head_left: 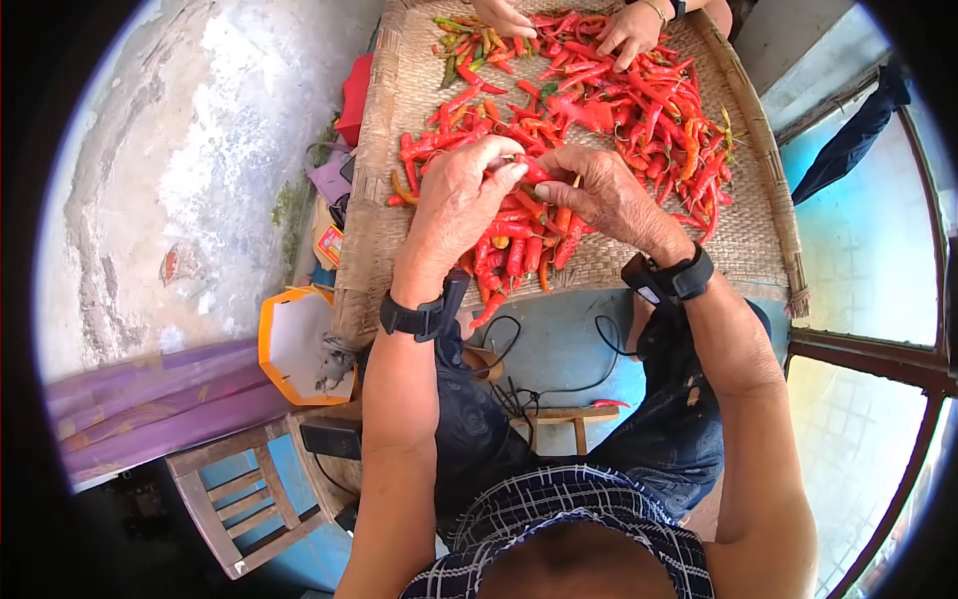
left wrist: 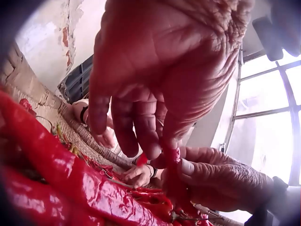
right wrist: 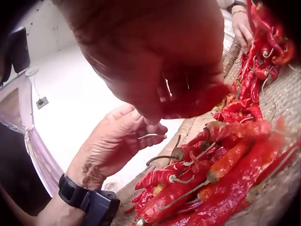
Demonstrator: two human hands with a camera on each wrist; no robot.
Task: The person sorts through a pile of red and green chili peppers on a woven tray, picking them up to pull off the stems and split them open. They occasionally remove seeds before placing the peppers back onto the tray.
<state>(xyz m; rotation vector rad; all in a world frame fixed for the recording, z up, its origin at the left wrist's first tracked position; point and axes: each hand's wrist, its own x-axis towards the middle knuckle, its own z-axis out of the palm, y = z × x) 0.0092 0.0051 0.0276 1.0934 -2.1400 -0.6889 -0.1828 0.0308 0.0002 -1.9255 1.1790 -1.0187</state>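
Between thumb and fingertips, the left hand (head_left: pixel 459 212) pinches one end of a red pepper (head_left: pixel 536 172); the right hand (head_left: pixel 617 203) clamps curled fingers and thumb on the rest. Both wear black wrist straps (head_left: pixel 414 317). Just below lies a heap of peppers (head_left: pixel 514 250), mostly red, on a woven tray (head_left: pixel 371 235). Across the tray, another person's hand (head_left: pixel 631 32) touches more peppers. A worn wall (head_left: pixel 215 150) stands to the left.

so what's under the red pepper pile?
The woven tray; its bare weave shows around the red pepper pile. Directly beneath, the peppers cover it, so anything else there can't be seen. Left hand and right hand also block part.
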